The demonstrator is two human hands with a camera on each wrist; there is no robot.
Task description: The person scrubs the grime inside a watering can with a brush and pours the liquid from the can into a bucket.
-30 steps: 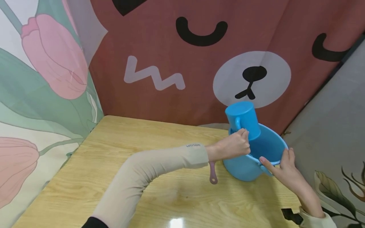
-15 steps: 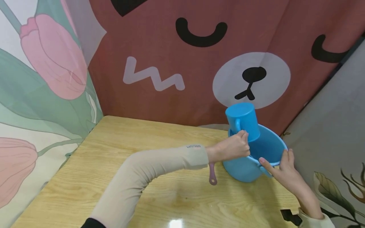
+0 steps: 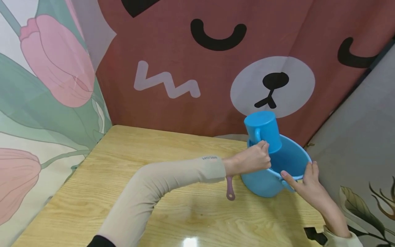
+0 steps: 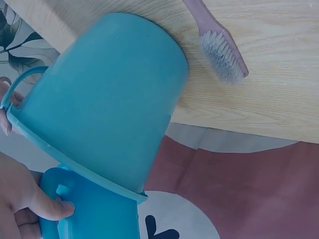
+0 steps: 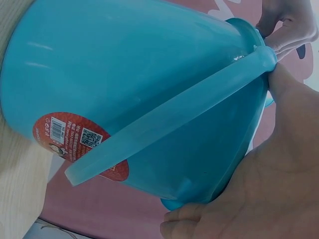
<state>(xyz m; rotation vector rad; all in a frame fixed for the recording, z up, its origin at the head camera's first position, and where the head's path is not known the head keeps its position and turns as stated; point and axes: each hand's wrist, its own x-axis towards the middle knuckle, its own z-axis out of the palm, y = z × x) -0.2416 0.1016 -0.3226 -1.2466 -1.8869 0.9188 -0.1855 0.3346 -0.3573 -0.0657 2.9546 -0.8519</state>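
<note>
Bottom up, a light blue plastic mug (image 3: 263,128) is held over the mouth of a larger blue bucket (image 3: 260,185). My left hand (image 3: 248,158) grips the mug by its handle side; in the left wrist view the thumb presses near the handle. The bucket stands on the wooden table. My right hand (image 3: 313,187) holds the bucket's rim at the right, thumb near the handle joint and fingers spread along the edge. In the right wrist view the bucket's carrying handle (image 5: 169,119) hangs across its side. The bucket's bottom inside is hidden.
A scrubbing brush (image 4: 224,55) with a purple handle lies on the table (image 3: 148,206) beside the bucket, partly hidden by the left sleeve in the head view. A red-brown bear-print curtain (image 3: 172,113) hangs behind, and a grey printed cloth (image 3: 364,137) to the right.
</note>
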